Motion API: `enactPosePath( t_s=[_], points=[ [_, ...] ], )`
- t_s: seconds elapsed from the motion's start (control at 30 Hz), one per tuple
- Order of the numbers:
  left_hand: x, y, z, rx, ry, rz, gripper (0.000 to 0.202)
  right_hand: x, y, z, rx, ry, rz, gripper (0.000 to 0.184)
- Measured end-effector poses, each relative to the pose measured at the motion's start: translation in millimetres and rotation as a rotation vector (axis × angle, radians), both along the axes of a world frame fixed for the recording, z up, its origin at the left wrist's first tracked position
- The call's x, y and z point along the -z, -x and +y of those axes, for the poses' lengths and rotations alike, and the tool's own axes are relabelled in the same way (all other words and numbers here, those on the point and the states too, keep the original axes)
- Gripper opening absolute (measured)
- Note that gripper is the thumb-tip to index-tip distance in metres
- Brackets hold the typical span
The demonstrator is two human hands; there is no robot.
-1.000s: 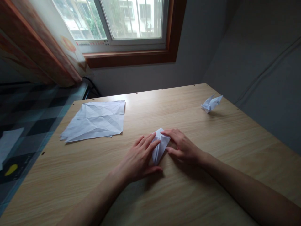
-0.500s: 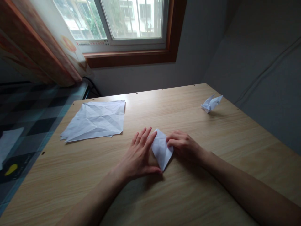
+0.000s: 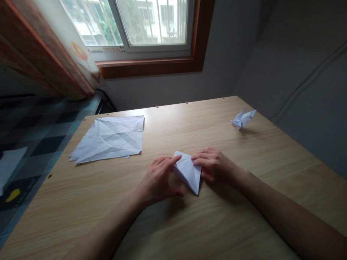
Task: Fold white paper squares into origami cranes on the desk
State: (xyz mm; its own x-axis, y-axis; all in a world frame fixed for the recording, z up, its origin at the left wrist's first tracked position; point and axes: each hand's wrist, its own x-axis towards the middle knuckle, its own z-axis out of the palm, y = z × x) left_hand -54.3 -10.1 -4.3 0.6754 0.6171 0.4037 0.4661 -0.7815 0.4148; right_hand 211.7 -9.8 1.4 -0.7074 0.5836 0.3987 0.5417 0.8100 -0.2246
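Note:
A small piece of folded white paper [image 3: 189,170] lies on the wooden table between my hands, its pointed end towards me. My left hand [image 3: 159,178] is open at its left side, with the index fingertip touching the paper's upper left part and the thumb held apart below. My right hand [image 3: 214,164] is closed on the paper's right edge, fingertips on its top face and the thumb low beside the edge.
Several creased white sheets [image 3: 116,139] lie stacked at the far left of the table [image 3: 168,231]. A folded paper bird [image 3: 242,120] stands at the far right. Beyond the left edge is a surface with a checked cloth [image 3: 51,144]; a window [image 3: 154,25] is behind.
The folded paper has turned, its near point swinging to the right. My left hand's fingers have drawn in and its thumb has come off the near point; my right hand has shifted slightly.

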Motion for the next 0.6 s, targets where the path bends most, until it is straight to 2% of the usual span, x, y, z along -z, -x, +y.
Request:
enactPosePath(
  t_s=[0.13, 0.33, 0.4, 0.53, 0.6],
  points=[
    [-3.8, -1, 1, 0.025, -0.002, 0.005, 0.079, 0.1, 1, 0, 0.007, -0.004, 0.005, 0.02],
    [-12.3, -1, 0, 0.058, 0.101, -0.02, 0.029, -2.2, -3, 0, -0.012, 0.063, -0.03, 0.021],
    [-10.5, -1, -1, 0.054, 0.087, -0.022, 0.027, -5.8, -4, -1, -0.014, 0.099, -0.04, 0.023],
    [-1.5, -3, 0, 0.017, -0.043, 0.004, 0.033, -12.7, -7, -1, -0.007, 0.177, -0.038, 0.026],
    [1.2, -4, 0, 0.01, -0.067, 0.024, 0.029, -13.4, -9, 0, -0.014, 0.221, -0.035, 0.028]
  ],
)
